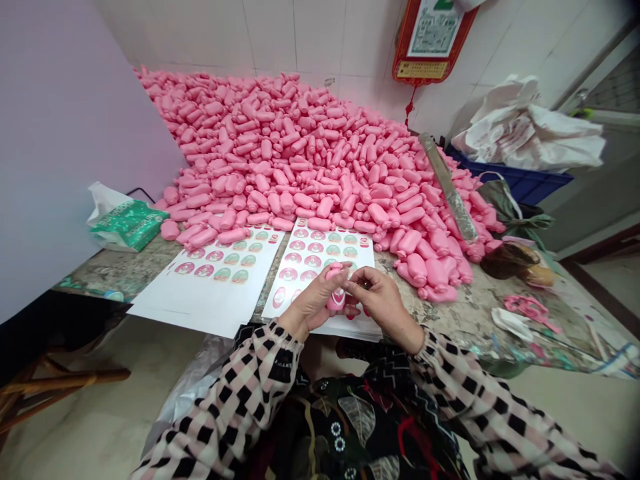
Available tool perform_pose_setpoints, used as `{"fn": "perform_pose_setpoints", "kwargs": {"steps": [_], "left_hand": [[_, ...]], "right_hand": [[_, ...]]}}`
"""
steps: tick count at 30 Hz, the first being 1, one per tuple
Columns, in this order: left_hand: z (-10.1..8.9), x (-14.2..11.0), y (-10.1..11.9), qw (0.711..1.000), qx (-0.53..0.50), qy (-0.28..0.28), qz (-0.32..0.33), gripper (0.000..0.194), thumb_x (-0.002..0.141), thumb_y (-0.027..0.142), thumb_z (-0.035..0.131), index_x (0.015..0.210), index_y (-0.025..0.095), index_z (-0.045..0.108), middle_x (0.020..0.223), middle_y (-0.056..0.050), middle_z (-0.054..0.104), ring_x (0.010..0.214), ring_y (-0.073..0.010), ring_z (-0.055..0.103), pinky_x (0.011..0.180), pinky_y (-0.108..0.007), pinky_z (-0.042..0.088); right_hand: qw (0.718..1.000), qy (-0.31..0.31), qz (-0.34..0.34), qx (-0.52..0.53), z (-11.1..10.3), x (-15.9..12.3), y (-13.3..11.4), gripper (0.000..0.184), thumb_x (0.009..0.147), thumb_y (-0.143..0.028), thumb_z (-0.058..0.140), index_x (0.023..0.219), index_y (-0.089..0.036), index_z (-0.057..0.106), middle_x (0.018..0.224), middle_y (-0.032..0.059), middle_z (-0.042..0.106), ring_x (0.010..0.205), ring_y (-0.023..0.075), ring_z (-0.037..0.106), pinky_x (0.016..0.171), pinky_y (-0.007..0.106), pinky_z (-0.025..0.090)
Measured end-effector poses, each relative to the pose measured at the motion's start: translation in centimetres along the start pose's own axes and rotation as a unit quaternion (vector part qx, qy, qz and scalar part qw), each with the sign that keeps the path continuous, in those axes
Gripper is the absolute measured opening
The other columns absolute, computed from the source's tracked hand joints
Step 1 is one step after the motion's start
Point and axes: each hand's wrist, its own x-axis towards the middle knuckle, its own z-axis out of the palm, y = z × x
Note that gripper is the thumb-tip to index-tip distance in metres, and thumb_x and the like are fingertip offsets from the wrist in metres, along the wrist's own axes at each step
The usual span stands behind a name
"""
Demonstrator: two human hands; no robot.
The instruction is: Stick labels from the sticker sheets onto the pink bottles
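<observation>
Left hand [311,308] grips pink bottle [336,300], long axis upright; right hand [377,300] pinched beside.

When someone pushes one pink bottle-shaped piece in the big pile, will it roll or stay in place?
It will probably roll, since the pieces in the pile have rounded bodies. It may also set neighbours sliding, as the pile slopes. It seems light: the left hand holds a piece in its fingertips.

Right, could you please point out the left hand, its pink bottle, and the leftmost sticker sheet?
Left hand [313,307], head view, back.
Pink bottle [334,272], head view, top end.
Sticker sheet [185,300], head view, white margin.
</observation>
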Motion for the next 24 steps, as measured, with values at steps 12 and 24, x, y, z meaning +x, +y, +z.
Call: {"fn": "perform_pose_setpoints", "kwargs": {"steps": [12, 24], "left_hand": [[-0.1, -3.4, 0.1, 0.991, 0.083, -0.068, -0.085, 0.088, 0.066, 0.011, 0.066, 0.136, 0.035, 0.018, 0.089, -0.002, 0.061, 0.06, -0.0182, 0.066, 0.056, -0.036, 0.054], [-10.2, -17.9, -3.0, 0.944, 0.203, 0.138, -0.221, 0.048, 0.078, 0.051, 0.055, 0.114, 0.022, 0.041, 0.048, 0.01, 0.04, 0.033, -0.0029, 0.027, 0.034, -0.015, 0.015]], "right_hand": [[0.993, -0.075, 0.065, 0.06, 0.0, -0.8, -1.6, 0.034, 0.067, -0.054, 0.065, 0.075, -0.021, 0.061, 0.064, -0.0014, 0.058, 0.055, 0.0127, 0.05, 0.049, 0.024, 0.033], [0.869, 0.061, 0.0, -0.491, -8.0, -0.9, 2.4, 0.035, 0.087, -0.043, 0.045, 0.112, -0.023, 0.06, 0.112, 0.011, 0.054, 0.072, 0.0194, 0.058, 0.054, 0.028, 0.037]]}}
